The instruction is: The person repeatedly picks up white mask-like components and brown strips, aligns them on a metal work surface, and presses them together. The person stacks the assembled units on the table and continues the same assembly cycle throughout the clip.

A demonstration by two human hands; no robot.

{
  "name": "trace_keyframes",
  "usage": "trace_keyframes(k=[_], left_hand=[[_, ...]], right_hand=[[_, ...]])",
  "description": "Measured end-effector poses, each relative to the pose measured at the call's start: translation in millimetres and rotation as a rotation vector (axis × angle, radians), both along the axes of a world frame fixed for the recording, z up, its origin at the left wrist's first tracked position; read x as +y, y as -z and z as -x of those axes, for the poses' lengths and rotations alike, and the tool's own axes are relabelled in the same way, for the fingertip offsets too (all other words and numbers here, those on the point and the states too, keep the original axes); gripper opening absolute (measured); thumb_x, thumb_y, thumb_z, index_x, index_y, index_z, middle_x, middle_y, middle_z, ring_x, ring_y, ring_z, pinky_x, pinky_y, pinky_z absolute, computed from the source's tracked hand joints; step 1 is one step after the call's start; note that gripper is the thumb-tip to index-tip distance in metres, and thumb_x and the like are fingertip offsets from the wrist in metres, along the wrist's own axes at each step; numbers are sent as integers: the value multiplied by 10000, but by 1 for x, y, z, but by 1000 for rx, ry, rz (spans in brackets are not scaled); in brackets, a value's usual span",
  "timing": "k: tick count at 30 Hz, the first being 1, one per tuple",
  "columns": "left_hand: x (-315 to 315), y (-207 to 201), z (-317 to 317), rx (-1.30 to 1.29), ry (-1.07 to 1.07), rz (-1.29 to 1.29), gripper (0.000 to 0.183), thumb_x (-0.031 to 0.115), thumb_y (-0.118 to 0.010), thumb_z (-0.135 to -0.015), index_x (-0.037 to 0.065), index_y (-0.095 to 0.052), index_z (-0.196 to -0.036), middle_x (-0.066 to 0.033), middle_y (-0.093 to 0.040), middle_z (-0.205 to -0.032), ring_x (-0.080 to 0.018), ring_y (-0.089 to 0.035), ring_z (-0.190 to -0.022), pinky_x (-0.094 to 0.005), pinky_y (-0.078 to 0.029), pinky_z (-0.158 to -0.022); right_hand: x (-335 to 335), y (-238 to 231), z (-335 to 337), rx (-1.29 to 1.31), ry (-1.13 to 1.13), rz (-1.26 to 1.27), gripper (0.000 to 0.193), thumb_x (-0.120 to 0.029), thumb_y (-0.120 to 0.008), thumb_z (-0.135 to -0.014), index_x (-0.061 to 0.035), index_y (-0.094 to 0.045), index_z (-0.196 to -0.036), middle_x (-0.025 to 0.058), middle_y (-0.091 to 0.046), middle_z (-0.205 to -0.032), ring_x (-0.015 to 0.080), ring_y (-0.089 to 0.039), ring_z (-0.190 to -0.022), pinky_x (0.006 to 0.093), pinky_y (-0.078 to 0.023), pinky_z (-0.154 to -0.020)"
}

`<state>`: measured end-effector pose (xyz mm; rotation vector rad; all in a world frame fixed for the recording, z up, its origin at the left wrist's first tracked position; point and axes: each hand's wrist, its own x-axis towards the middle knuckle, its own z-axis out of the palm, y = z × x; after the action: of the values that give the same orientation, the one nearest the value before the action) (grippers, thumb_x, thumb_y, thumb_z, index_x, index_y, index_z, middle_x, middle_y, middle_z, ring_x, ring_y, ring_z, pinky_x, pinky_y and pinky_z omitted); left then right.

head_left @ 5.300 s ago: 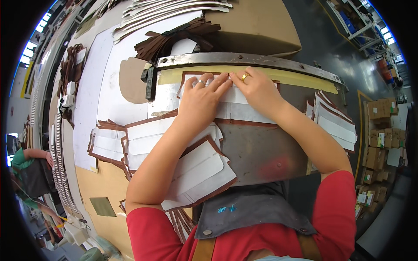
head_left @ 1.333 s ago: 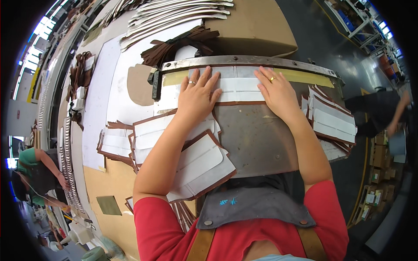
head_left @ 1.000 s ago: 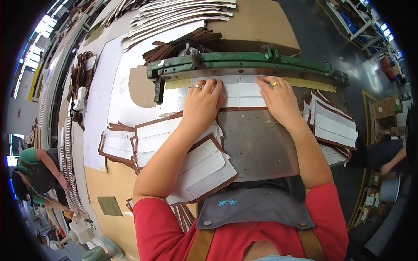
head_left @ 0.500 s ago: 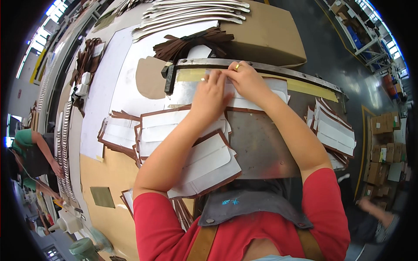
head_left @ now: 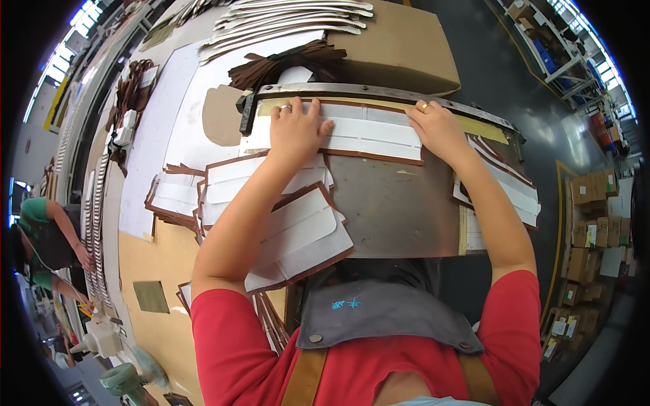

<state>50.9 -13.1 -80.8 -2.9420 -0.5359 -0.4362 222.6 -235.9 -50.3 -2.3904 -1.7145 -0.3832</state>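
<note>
A long white panel with brown edging (head_left: 372, 135) lies flat on a metal plate (head_left: 386, 210), its far edge along a metal bar (head_left: 379, 93). My left hand (head_left: 296, 130) rests on the panel's left part, palm down, fingers spread and the thumb out to the side. At the panel's far right corner, the bent fingers of my right hand (head_left: 439, 130) press down, with the fingertips apart. Left of the plate, similar white panels (head_left: 305, 237) are stacked, partly behind my left forearm. More brown-edged panels (head_left: 504, 186) lie to the right, partly covered by my right forearm.
A cardboard box (head_left: 399, 47) stands beyond the bar, beside a bundle of brown strips (head_left: 284, 64) and a pile of white strips (head_left: 284, 24). A black block (head_left: 247, 114) sits at the bar's left end. Another person (head_left: 54, 230) works at far left.
My hands have moved apart from the middle of the panel's far edge, the left one leftward and the right one rightward. The panel now shows between them. The whole view has shifted slightly.
</note>
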Motion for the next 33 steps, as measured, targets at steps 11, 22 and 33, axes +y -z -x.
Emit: trace_keyframes(k=[11, 22, 33], left_hand=[[35, -34, -18, 111, -25, 468, 573, 486, -502, -893, 87, -474, -1303, -205, -541, -1203, -358, -526, -1107, -441, -405, -939], [7, -91, -20, -119, 232, 736, 425, 389, -542, -902, 40, -586, -1141, -175, -578, -1132, -283, -608, -956, -345, -470, -835], [-32, -54, 136, 80, 114, 687, 262, 64, -665, -787, 28, -549, -1019, -119, -558, -961, -257, -570, -892, -336, -473, -778]], right_hand=[[-32, 7, 20, 494, 370, -239, 229, -228, -548, -875, -1, -570, -898, 197, -623, -885, 363, -599, -859, 434, -468, -743], [-17, 16, 42, 152, 435, -176, 288, -146, -610, -818, 64, -495, -976, 203, -608, -852, 321, -607, -870, 396, -492, -758], [-230, -63, 9, 657, 412, -933, 227, -67, -558, -878, -25, -541, -1101, -5, -524, -955, 70, -534, -828, 213, -457, -718]])
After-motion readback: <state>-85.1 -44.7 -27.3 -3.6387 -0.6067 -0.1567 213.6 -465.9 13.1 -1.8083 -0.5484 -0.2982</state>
